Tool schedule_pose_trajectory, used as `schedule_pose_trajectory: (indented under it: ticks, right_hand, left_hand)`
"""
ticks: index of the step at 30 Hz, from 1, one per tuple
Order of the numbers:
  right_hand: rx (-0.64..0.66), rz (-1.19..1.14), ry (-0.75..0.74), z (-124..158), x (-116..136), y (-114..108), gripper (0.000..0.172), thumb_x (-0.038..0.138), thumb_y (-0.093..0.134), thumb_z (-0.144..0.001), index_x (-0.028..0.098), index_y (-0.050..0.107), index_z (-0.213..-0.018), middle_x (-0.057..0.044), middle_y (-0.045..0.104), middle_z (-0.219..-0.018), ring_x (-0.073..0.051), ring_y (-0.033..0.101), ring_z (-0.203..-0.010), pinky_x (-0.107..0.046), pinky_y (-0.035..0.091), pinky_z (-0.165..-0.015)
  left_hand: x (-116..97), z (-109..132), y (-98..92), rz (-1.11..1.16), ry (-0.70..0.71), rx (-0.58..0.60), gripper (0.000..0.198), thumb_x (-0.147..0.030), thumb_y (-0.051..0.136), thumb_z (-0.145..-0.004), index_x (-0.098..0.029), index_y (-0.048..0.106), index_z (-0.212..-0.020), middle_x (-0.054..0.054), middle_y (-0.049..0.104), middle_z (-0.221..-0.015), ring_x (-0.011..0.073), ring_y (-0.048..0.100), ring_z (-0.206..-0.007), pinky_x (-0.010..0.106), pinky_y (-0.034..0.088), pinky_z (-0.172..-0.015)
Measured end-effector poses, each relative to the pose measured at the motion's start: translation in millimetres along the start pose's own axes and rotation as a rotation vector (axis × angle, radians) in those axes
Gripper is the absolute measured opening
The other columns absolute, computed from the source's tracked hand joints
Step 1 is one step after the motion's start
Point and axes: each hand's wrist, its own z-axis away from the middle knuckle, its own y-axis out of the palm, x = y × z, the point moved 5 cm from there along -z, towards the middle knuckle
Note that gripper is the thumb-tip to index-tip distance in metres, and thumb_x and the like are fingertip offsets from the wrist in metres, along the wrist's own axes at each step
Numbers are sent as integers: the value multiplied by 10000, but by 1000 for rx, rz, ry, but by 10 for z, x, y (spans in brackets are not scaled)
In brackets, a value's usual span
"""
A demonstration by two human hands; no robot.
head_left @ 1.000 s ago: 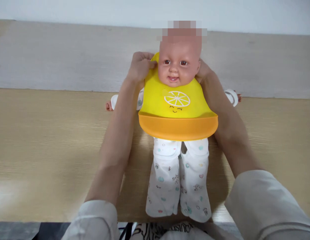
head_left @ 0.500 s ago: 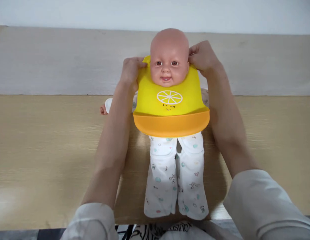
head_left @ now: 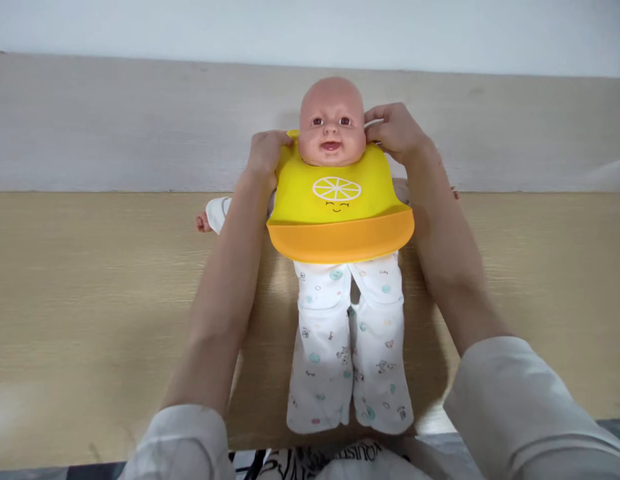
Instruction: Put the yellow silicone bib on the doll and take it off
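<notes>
A baby doll point(head_left: 332, 100) in white printed clothes sits upright, facing me. A yellow bib point(head_left: 300, 180) with a lemon-slice print and an orange catch pocket point(head_left: 341, 239) covers its chest. My left hand point(head_left: 269, 152) is closed in a pinch on the bib's neck strap, left of the head. On the other side, my right hand point(head_left: 396, 132) has its fingers at the bib's neck edge, beside the doll's cheek and ear; the fingertips are partly hidden behind the head. The back of the strap is out of sight.
The doll sits on a light wooden table point(head_left: 115, 300), against a pale board point(head_left: 140, 127) with a white wall above. One doll hand point(head_left: 203, 222) sticks out to the left. The table's front edge runs close to my body.
The doll's head has tipped back and sits lower in view. Both hands have come down slightly with the bib, and my right fingers have shifted left and loosened a little.
</notes>
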Motion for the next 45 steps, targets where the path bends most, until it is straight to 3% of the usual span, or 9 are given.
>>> schedule_pose_trajectory:
  ticks: [3,10,18,22,25,30,35,39,45]
  right_hand:
    - [-18,-16,-14,-65,-94,28,123,110,737,-676,165,659,-755,17,545,-557,-120,518,-570,-268,474,-591]
    - [-3,2,-42,-126,-211,71,150,207,781,-693,151,654,-750,-26,571,-588,-190,596,-669,-357,536,-670]
    - [24,143,-78,-183,-244,47,164,265,773,-702,145,680,-763,-33,583,-613,-210,612,-691,-426,571,-740]
    - [-44,319,-92,-167,-238,-41,117,247,749,-722,159,690,-771,-25,567,-595,-197,603,-667,-428,562,-762]
    - [-93,414,-172,112,-81,-144,176,346,708,-785,172,681,-781,-42,616,-673,-197,616,-704,-414,555,-783]
    - [-144,525,-471,1136,350,-254,401,549,544,-908,176,690,-892,-97,692,-945,-221,641,-888,-406,530,-873]
    - [115,619,-655,1905,294,-95,704,755,523,-847,180,624,-1241,-128,630,-1221,-290,583,-1150,-479,453,-1023]
    - [131,660,-640,2012,102,-32,865,848,503,-787,181,573,-1333,-155,578,-1292,-326,539,-1208,-501,424,-1046]
    - [-42,599,-544,1884,51,-127,900,881,545,-718,156,624,-1245,-161,602,-1246,-331,561,-1148,-480,442,-1024]
  left_hand:
    - [138,-63,-5,21,-131,-5,125,-316,621,-741,-257,524,-688,-44,561,-630,142,503,-712,366,480,-712]
    - [264,-153,18,3,-121,96,54,-121,522,-825,-140,520,-774,-33,522,-611,119,567,-661,352,513,-710]
    - [254,-114,4,-153,-112,135,285,-210,395,-927,4,568,-1004,21,638,-839,130,649,-755,281,472,-672]
    - [195,-141,-122,-308,-44,59,276,-222,475,-921,-27,579,-1085,-3,641,-833,79,591,-726,262,447,-674]
    - [102,-82,-235,-353,18,53,256,-281,534,-921,-87,604,-1072,-58,591,-734,53,509,-678,259,453,-706]
    - [-314,442,-525,-312,298,-129,258,-366,550,-927,-137,660,-882,-42,568,-729,65,475,-681,275,463,-713]
    - [-600,1319,-490,-250,530,169,439,-578,589,-875,-155,702,-918,41,685,-882,156,616,-865,342,484,-849]
    - [-530,1747,-378,-406,540,299,730,-774,678,-662,-188,666,-1097,87,670,-1021,244,622,-959,400,496,-892]
    - [-453,1883,-308,-556,505,41,595,-729,713,-661,-242,649,-998,62,652,-993,274,601,-992,453,463,-969]
